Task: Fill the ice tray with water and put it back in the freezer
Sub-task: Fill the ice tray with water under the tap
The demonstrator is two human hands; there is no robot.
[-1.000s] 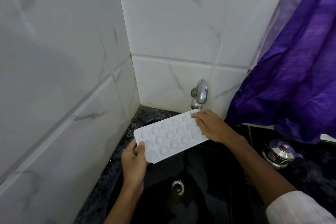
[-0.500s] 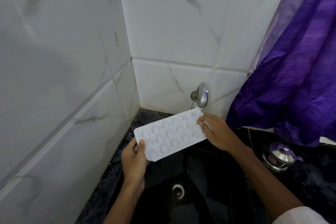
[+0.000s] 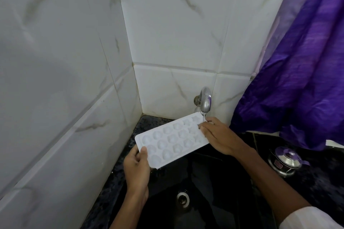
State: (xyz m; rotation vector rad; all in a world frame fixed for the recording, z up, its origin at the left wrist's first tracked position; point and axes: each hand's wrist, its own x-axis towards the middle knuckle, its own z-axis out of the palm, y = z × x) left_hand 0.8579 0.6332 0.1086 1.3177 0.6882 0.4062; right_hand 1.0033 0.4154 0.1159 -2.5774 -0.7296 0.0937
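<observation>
Head view, the only one you have: your left hand [image 3: 137, 168] pinches the near-left corner of the white plastic ice tray with rounded and star-shaped pockets [image 3: 172, 139], thumb on top of the rim and fingers curled beneath. Your right hand [image 3: 220, 138] closes on the far-right end, fingers lying over the top of the last pockets and thumb out of sight under the edge. Between the two hands the tray hangs above the glossy black sink basin [image 3: 214, 182], tilted so its far end sits higher, right under the spout of the chrome wall tap [image 3: 204, 100]. A thin thread of water seems to run from the spout beside your right fingertips (it is faint, so you cannot be sure how much flows). Whether any pocket holds water is hard to make out, since white on white hides the level.

Down in the basin you see the round metal drain [image 3: 182, 199]. A small steel pot with a lid [image 3: 284, 161] stands on the dark speckled counter [image 3: 320, 178] to your right, below the purple curtain [image 3: 301, 80]. Your right forearm ends in a white sleeve [image 3: 312, 218], cut off by the frame's corner.
</observation>
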